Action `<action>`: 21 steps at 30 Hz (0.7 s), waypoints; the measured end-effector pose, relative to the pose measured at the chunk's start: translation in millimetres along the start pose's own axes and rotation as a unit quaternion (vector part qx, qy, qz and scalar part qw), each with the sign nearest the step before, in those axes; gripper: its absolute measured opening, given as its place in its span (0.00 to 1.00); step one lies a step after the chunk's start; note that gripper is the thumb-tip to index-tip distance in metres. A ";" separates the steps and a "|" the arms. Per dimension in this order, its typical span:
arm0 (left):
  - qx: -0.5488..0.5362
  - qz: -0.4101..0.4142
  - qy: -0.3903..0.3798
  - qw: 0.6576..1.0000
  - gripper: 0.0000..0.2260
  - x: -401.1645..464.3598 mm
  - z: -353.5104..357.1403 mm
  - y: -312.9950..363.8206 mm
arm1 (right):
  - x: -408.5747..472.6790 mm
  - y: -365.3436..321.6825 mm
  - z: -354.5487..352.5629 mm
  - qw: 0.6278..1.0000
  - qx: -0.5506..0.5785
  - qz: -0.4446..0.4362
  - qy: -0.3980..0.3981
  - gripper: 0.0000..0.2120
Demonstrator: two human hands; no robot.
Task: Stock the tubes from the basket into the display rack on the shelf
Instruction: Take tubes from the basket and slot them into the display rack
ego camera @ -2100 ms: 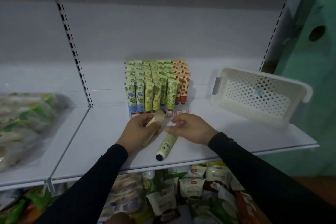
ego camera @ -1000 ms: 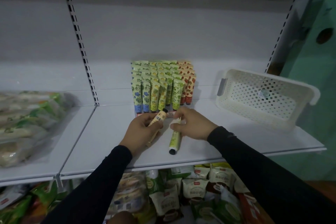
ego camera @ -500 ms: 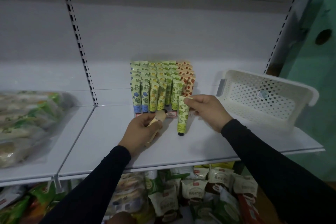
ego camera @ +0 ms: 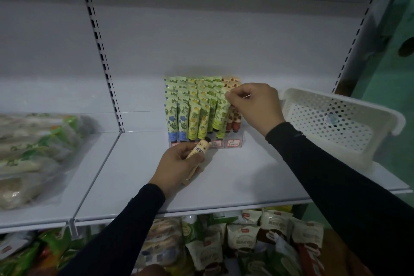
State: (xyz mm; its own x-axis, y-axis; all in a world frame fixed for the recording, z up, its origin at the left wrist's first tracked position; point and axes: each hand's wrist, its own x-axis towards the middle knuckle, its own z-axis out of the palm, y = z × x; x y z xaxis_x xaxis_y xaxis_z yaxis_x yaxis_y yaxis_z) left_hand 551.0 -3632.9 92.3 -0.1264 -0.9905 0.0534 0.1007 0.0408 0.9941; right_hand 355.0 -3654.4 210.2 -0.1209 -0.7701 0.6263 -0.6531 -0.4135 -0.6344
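Two tubes were in hand: your right hand (ego camera: pixel 255 105) pinched a green tube (ego camera: pixel 220 119) into the display rack (ego camera: pixel 233 142); your left hand (ego camera: pixel 179 166) clasped a cream tube (ego camera: pixel 197 152), due next.

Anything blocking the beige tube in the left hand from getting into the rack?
Nothing loose lies between the beige tube in the left hand and the rack. The right hand is at the rack's right columns.

Your display rack (ego camera: pixel 205 142) stands at the back of the shelf (ego camera: pixel 235 177), with the basket (ego camera: pixel 336 123) to its right, seemingly tipped. Bagged goods (ego camera: pixel 33 154) lie left; packets (ego camera: pixel 235 244) sit on the tier below.
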 end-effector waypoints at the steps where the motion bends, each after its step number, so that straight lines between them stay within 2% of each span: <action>1: -0.003 -0.002 0.000 1.000 0.05 -0.3 0.1 0.1 | 0.6 -0.1 4.3 1.000 -0.012 -0.005 -0.002 0.06; 12: -0.027 -0.015 -0.005 1.000 0.05 0.4 -0.5 1.0 | -8.4 7.5 36.7 0.994 -0.101 -0.033 -0.002 0.11; 21: -0.028 -0.019 -0.003 0.999 0.06 -0.7 -0.5 2.1 | -6.2 8.5 41.2 0.993 -0.117 0.007 -0.028 0.12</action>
State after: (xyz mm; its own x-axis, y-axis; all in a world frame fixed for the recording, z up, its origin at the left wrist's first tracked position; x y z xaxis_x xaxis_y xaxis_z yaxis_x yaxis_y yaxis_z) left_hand 551.8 -3632.2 94.3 -0.1378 -0.9903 0.0174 0.1502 -0.0036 0.9886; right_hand 381.0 -3673.1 182.3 -0.0948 -0.8035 0.5877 -0.8076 -0.2832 -0.5173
